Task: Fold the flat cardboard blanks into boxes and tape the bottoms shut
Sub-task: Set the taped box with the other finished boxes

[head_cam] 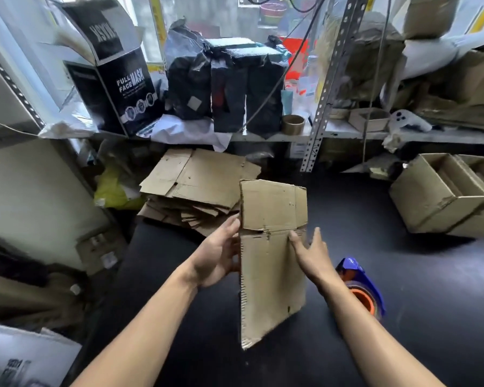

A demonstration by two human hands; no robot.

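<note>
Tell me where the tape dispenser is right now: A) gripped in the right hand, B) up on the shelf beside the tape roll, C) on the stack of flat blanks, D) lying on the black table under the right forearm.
D: the blue tape dispenser lies on the black table, partly hidden under the right forearm, while both hands are on the cardboard blank.

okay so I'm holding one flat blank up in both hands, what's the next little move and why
Probably push its side edges inward to pop it open. The cardboard blank looks flat, your left hand at its left edge, right hand on its face, and the tape dispenser waits on the table.
</note>
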